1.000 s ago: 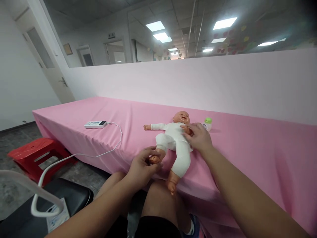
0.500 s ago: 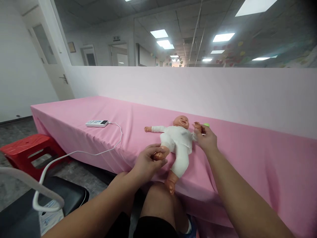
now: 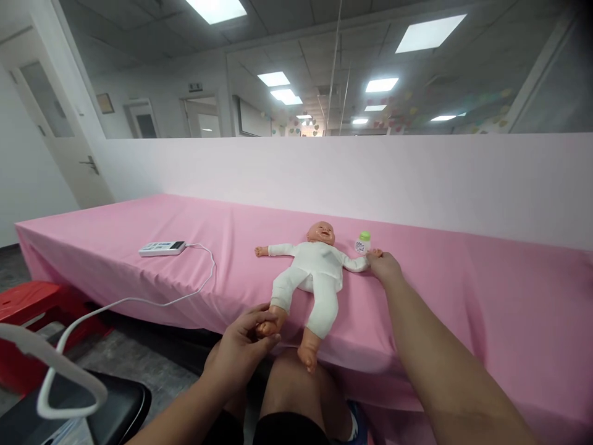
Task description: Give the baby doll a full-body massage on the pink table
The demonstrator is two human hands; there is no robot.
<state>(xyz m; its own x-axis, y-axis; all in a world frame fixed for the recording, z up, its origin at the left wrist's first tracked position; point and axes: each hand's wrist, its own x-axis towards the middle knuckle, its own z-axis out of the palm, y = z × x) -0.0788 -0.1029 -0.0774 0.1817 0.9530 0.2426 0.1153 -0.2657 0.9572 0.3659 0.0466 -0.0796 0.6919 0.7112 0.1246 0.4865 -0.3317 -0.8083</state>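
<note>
A baby doll [image 3: 319, 262] in white clothing lies on its back on the pink-covered table, its head toward the wall. My left hand [image 3: 243, 343] is closed around the doll's foot on the left side of the view. The doll's other leg rests straight, with its foot over the table's front edge. My right hand [image 3: 385, 267] is closed on the doll's hand at the right, that arm stretched outward. Just behind my right hand stands a small clear bottle [image 3: 362, 243] with a green cap and a label.
A white power strip [image 3: 162, 248] lies on the pink cloth [image 3: 440, 290] to the left, its cord [image 3: 139, 301] running over the front edge. Below are a red plastic stool [image 3: 28, 296] and a black seat [image 3: 120, 398]. A white wall with a mirror or window backs the table.
Both doll limbs I hold have moved outward and down: the foot toward the table's front edge, the hand away from the head. The leg is straighter, and the bottle shows more fully.
</note>
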